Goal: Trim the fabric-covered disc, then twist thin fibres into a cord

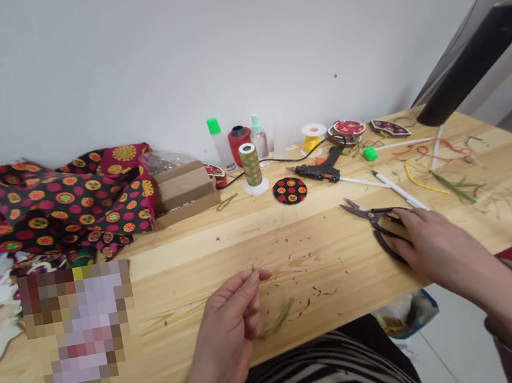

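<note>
My left hand (235,314) is closed in a pinch above the front of the table. A tiny greenish tip of thread (253,267) shows at its fingertips, and a loose bunch of green thread ends (281,319) shows just below the hand. On the right, my right hand (435,239) grips the black handles of a pair of scissors (369,214). Their blades are parted and point left, low over the wood. Between and behind my hands lies a round black patterned fabric disc (290,191). Dark scraps (320,289) are scattered near the left hand.
Along the wall stand a cardboard box (184,191), a green thread spool (252,167), glue bottles (219,145) and a yellow spool (313,140). A black glue gun (319,170) trails its cord. Patterned fabric (64,199) heaps at left; a black cylinder (476,63) leans at right.
</note>
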The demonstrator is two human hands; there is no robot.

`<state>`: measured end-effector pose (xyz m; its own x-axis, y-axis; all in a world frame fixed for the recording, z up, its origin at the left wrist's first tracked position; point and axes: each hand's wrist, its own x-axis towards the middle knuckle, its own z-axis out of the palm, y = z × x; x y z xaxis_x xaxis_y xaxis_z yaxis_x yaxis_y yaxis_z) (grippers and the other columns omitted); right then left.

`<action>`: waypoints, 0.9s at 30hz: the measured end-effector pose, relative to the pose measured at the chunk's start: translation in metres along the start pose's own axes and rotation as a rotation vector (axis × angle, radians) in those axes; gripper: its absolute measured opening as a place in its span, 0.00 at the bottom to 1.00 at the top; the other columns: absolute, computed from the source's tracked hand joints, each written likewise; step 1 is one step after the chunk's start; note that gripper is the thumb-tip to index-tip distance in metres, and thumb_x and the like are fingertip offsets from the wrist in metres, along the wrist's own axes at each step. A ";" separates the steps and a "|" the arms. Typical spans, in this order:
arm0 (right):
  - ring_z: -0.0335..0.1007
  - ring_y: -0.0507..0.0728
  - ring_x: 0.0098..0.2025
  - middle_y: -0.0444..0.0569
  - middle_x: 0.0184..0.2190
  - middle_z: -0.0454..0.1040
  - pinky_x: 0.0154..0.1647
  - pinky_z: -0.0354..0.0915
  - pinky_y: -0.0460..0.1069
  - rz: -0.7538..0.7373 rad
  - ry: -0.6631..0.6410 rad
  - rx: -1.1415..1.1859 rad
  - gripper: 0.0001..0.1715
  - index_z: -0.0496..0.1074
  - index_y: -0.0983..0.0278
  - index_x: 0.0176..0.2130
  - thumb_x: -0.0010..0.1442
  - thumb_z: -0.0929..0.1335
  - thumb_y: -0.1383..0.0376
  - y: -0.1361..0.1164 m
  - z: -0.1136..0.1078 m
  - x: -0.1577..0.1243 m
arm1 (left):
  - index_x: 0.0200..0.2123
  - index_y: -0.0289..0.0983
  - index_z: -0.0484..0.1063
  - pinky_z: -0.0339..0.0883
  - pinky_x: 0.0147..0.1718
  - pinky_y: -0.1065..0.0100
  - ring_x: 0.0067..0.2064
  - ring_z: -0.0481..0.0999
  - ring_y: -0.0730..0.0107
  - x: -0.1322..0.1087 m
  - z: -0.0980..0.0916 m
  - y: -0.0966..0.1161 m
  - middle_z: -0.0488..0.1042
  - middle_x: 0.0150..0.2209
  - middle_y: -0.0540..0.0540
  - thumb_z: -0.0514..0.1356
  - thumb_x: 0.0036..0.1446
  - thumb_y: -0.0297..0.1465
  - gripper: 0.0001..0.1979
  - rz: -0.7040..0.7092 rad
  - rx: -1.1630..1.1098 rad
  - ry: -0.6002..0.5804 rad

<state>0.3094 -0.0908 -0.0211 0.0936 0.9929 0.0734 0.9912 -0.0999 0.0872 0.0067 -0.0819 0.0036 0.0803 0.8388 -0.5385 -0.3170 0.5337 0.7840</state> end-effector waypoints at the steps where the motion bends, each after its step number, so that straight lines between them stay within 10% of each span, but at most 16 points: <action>1: 0.67 0.65 0.43 0.62 0.41 0.71 0.46 0.64 0.56 0.003 -0.029 0.015 0.22 0.67 0.75 0.47 0.54 0.63 0.65 0.000 -0.002 0.001 | 0.31 0.32 0.74 0.40 0.14 0.79 0.16 0.46 0.86 0.000 0.000 0.000 0.52 0.15 0.60 0.66 0.45 0.36 0.13 0.001 0.002 0.002; 9: 0.67 0.61 0.36 0.57 0.39 0.66 0.37 0.64 0.53 0.058 -0.007 0.344 0.18 0.66 0.68 0.43 0.52 0.63 0.63 -0.019 -0.031 -0.001 | 0.30 0.32 0.74 0.40 0.14 0.79 0.16 0.46 0.86 0.001 -0.002 -0.003 0.53 0.15 0.59 0.65 0.45 0.37 0.13 -0.015 0.004 -0.003; 14: 0.61 0.53 0.29 0.44 0.29 0.66 0.28 0.60 0.45 -0.208 -0.411 0.943 0.14 0.65 0.63 0.37 0.52 0.67 0.57 -0.056 -0.054 -0.016 | 0.30 0.32 0.74 0.39 0.14 0.78 0.16 0.46 0.86 0.001 -0.001 -0.004 0.53 0.15 0.59 0.65 0.46 0.37 0.12 -0.017 0.009 -0.019; 21: 0.47 0.48 0.24 0.39 0.21 0.55 0.21 0.48 0.43 -0.372 -0.745 0.942 0.19 0.59 0.64 0.24 0.54 0.66 0.53 -0.082 -0.068 -0.016 | 0.28 0.33 0.73 0.39 0.15 0.77 0.17 0.46 0.85 0.001 -0.003 -0.001 0.53 0.16 0.59 0.64 0.48 0.35 0.10 0.012 -0.003 -0.044; 27: 0.47 0.47 0.23 0.39 0.20 0.56 0.20 0.45 0.44 -0.404 -0.771 0.902 0.21 0.61 0.65 0.24 0.56 0.64 0.51 -0.087 -0.061 -0.008 | 0.28 0.33 0.73 0.38 0.15 0.77 0.17 0.46 0.84 -0.002 -0.003 0.001 0.53 0.15 0.59 0.64 0.47 0.36 0.11 0.031 0.023 -0.041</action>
<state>0.2166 -0.0939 0.0316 -0.5029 0.7521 -0.4260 0.6443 -0.0024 -0.7648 0.0038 -0.0832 0.0045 0.1093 0.8587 -0.5008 -0.2978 0.5089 0.8077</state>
